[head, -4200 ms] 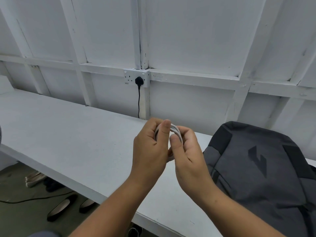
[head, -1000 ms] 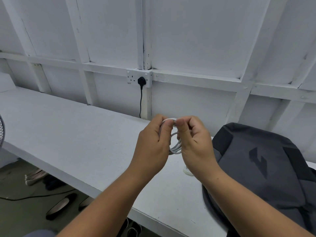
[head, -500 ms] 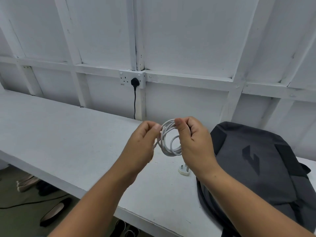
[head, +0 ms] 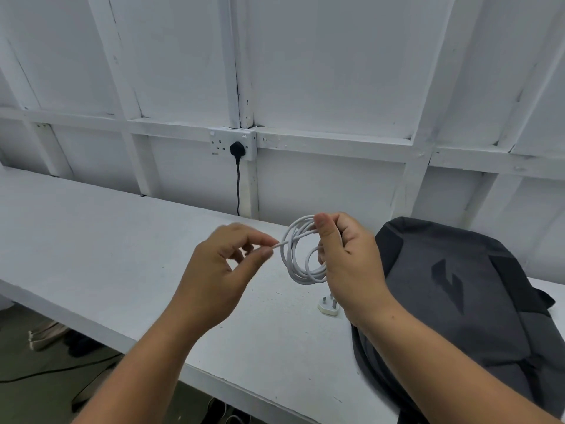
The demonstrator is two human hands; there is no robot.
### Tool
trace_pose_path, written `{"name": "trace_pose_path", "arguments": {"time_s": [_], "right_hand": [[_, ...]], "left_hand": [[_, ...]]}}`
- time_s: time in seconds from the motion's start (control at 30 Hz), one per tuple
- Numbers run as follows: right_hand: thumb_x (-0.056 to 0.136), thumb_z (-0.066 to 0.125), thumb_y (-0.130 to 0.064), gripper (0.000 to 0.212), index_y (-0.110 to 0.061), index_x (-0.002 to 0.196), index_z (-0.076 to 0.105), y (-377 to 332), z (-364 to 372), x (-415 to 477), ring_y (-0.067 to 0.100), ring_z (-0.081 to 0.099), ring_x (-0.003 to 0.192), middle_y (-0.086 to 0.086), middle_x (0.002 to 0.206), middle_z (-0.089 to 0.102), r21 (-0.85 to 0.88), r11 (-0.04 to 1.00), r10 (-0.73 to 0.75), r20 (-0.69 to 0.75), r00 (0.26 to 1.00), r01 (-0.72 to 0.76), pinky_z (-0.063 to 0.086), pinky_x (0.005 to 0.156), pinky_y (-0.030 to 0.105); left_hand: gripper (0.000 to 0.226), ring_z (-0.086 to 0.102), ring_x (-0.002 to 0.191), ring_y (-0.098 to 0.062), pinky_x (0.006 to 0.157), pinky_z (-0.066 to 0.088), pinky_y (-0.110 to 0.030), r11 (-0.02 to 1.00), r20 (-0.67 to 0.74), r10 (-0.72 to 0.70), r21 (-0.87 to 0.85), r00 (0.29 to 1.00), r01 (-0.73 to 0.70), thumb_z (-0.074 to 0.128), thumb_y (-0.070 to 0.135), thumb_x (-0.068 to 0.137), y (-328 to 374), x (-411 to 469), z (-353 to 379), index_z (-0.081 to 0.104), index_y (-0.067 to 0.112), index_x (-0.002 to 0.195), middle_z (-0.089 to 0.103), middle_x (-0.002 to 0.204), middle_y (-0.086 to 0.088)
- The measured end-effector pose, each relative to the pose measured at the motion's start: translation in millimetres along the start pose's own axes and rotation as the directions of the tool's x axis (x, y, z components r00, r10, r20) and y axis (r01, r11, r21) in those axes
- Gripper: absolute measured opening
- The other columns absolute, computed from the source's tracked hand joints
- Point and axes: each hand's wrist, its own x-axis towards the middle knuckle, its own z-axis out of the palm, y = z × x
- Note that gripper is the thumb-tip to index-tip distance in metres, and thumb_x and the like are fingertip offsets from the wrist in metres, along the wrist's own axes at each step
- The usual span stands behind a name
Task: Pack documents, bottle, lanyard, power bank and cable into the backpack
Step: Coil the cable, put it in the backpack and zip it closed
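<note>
A white cable (head: 298, 258) is coiled into loops above the white table (head: 91, 240). My right hand (head: 345, 264) grips the coil at its right side, thumb on top. My left hand (head: 223, 267) pinches the cable's loose end between thumb and forefinger, just left of the coil. A dark grey backpack (head: 458, 301) lies flat on the table to the right of my hands, touching my right forearm. A white plug adapter (head: 328, 306) lies on the table below the coil, beside the backpack.
A white wall socket (head: 233, 143) with a black plug and cord sits on the wall behind the table. Shoes and a black cord lie on the floor (head: 46, 362) under the table's front edge at the lower left.
My hands have drawn apart. The left hand has slid left and now pinches only the cable's end, so the coil shows openly in my right hand. The camera has shifted a little.
</note>
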Motion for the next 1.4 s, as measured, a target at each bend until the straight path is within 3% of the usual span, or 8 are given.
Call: {"name": "trace_pose_path", "arguments": {"time_s": [0.07,0.13,0.3,0.33,0.47,0.73,1.1,1.4], "right_hand": [[0.098,0.052,-0.048,0.032,-0.024,0.080,0.064,-3,2,0,0.015,0.044,0.061,-0.003,0.063,0.050,0.035,0.999,-0.004,0.010,1.000,0.004,0.040,0.058,0.037],[0.099,0.051,-0.046,0.031,-0.024,0.082,0.063,-6,5,-1,0.015,0.045,0.061,-0.003,0.064,0.051,0.029,0.998,-0.052,0.004,0.999,0.052,0.041,0.058,0.036],[0.101,0.048,-0.043,0.030,-0.019,0.089,0.063,-7,7,-1,0.015,0.060,0.078,0.002,0.084,0.063,-0.070,0.977,-0.206,-0.102,0.973,0.200,0.050,0.068,0.025],[0.101,0.049,-0.042,0.029,-0.019,0.089,0.062,-5,7,0,0.016,0.060,0.079,0.003,0.085,0.063,-0.083,0.974,-0.220,-0.119,0.968,0.211,0.050,0.069,0.026],[0.102,0.051,-0.038,0.025,-0.019,0.089,0.062,2,8,-1,0.016,0.059,0.077,0.001,0.084,0.062,-0.095,0.971,-0.230,-0.122,0.966,0.219,0.050,0.068,0.028],[0.098,0.054,-0.048,0.025,-0.029,0.083,0.061,21,10,-7,0.016,0.054,0.074,0.003,0.081,0.059,-0.036,0.995,-0.096,-0.035,0.995,0.095,0.047,0.067,0.030],[0.098,0.047,-0.057,0.038,-0.021,0.091,0.056,29,18,-13,0.012,0.051,0.066,-0.003,0.072,0.055,0.169,0.985,0.025,-0.258,0.966,0.020,0.046,0.063,0.034],[0.097,0.044,-0.057,0.033,-0.024,0.091,0.050,18,10,-10,0.016,0.045,0.068,-0.001,0.074,0.049,0.314,0.944,0.106,0.000,0.994,-0.101,0.045,0.058,0.036]], "left_hand": [[0.013,0.064,0.097,-0.008,0.076,0.051,-0.016,0.999,-0.108,-0.015,-0.039,0.994,0.011,0.072,0.018,0.091,5,2,6,0.078,0.029,0.095,0.067,0.103,0.012],[0.012,0.070,0.087,-0.010,0.077,0.056,-0.023,0.941,-0.073,-0.187,-0.299,0.980,0.157,0.070,0.014,0.093,14,2,18,0.079,0.021,0.095,0.075,0.096,0.003],[0.038,0.074,0.088,-0.027,0.078,0.061,-0.033,0.480,0.201,-0.399,-0.786,0.895,0.391,0.044,0.017,0.105,38,-2,33,0.080,0.010,0.094,0.077,0.094,-0.015],[0.038,0.074,0.089,-0.026,0.078,0.061,-0.032,0.456,0.216,-0.395,-0.798,0.893,0.395,0.044,0.021,0.104,40,-3,33,0.079,0.011,0.096,0.078,0.095,-0.015],[0.016,0.077,0.087,-0.022,0.079,0.062,-0.029,0.738,0.100,-0.347,-0.584,0.933,0.338,0.060,0.019,0.098,37,-3,36,0.073,0.016,0.106,0.079,0.090,-0.006],[0.017,0.062,0.068,-0.005,0.068,0.054,-0.018,0.827,-0.076,-0.346,-0.495,0.935,0.266,0.056,0.021,0.103,31,-2,45,0.073,0.020,0.104,0.068,0.072,0.007],[0.014,0.075,0.081,-0.020,0.081,0.062,-0.031,0.756,0.216,-0.308,-0.536,0.927,0.376,0.066,0.013,0.095,29,-2,47,0.074,0.012,0.106,0.079,0.088,-0.005],[0.007,0.070,0.074,-0.012,0.070,0.052,-0.014,0.765,0.274,-0.256,-0.529,0.927,0.368,0.068,0.014,0.094,27,-2,41,0.062,0.013,0.089,0.078,0.083,-0.007]]}}
